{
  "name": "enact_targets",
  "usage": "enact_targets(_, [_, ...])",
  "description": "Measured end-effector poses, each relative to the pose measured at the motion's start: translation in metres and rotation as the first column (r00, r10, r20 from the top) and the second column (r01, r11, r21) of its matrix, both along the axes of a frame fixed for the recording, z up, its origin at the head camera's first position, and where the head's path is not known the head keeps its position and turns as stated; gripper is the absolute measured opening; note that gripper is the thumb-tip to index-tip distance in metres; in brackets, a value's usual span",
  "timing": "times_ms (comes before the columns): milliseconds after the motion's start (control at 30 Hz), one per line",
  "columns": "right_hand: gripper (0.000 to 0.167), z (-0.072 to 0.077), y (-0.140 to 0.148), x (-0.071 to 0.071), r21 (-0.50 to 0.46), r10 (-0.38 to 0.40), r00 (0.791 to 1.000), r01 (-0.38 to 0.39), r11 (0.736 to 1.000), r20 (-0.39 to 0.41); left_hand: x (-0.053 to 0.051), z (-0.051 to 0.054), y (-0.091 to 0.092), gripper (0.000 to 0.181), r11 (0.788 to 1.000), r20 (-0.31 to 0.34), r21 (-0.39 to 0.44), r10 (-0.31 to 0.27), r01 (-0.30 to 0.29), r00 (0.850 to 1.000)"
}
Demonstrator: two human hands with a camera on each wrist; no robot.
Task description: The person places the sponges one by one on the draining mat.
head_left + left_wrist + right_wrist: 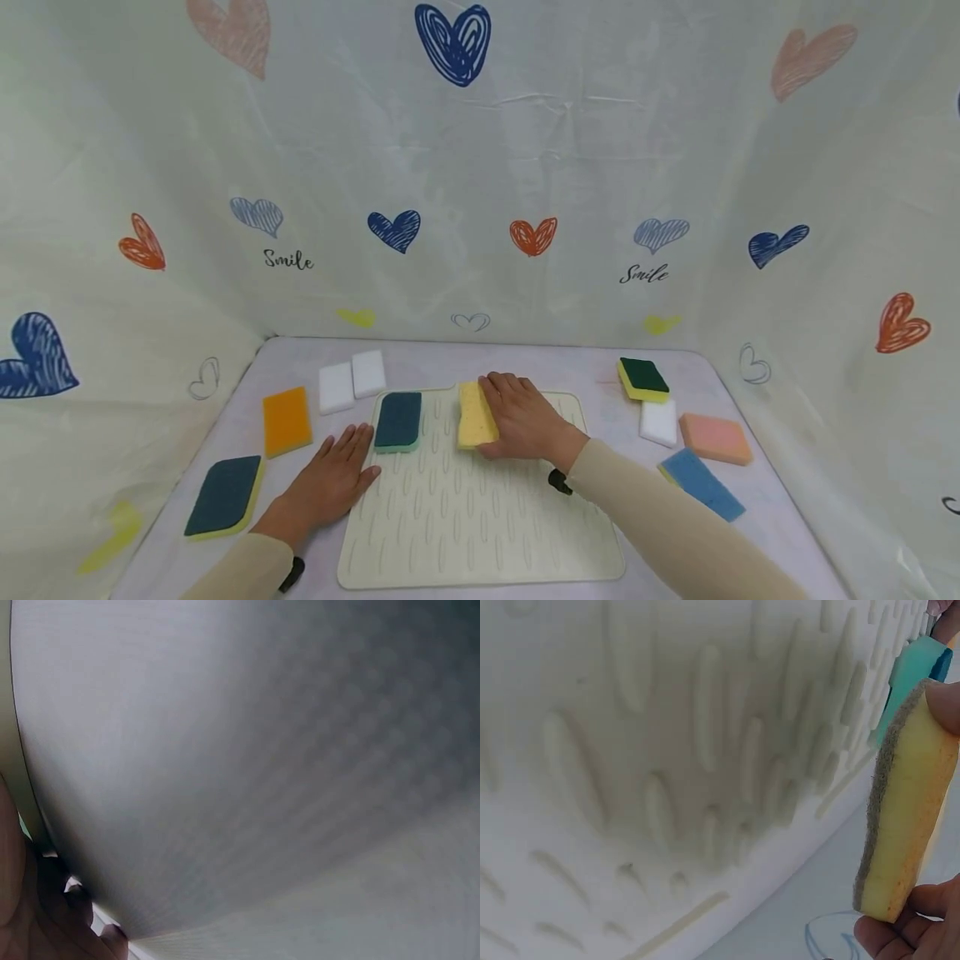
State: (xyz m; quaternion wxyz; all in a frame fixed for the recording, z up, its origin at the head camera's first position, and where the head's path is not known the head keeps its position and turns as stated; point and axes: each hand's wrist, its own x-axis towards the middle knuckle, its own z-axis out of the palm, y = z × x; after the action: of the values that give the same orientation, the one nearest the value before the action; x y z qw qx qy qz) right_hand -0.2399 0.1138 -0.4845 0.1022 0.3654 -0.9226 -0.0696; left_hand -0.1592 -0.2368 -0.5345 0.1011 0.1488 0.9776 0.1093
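One dark sponge (398, 419) is on the mat (450, 542), so that one looks done. The right hand (527, 423) grips a yellow sponge (474, 417) over the mat; I can't tell if it touches. The left hand (333, 473), fingers straight, holds nothing. Eight other sponges (286, 421) on the table (288, 358) may be left.

The yellow sponge (915, 802) looks like porous foam with a rough grey face (880, 787), the ridged mat (480, 533) matt, the backdrop (585, 167) glossy plastic.
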Motion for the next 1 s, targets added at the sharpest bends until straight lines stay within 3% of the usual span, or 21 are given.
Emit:
enact_targets(267, [0.1,-0.007,-0.039,-0.009,0.015,-0.019,0.994,0.018,1.0,0.109,0.001,0.004,0.0,0.077,1.0,0.017,0.002,-0.005,0.005,1.0])
enact_targets(400, [0.101,-0.007,-0.049,-0.011,0.031,-0.028,0.992,0.025,0.999,0.122,0.001,0.004,0.0,0.077,1.0,0.025,0.003,-0.005,0.005,1.0])
enact_targets(700, [0.1,-0.012,-0.056,-0.016,0.063,-0.051,0.988,0.043,0.997,0.144,-0.001,0.0,0.0,0.077,1.0,0.029,-0.017,0.0,0.001,1.0])
enact_targets(1000, [0.098,-0.021,-0.06,-0.019,0.039,-0.056,0.976,0.049,0.998,0.212,-0.001,0.003,0.001,0.078,1.0,0.028,-0.026,0.002,-0.001,1.0])
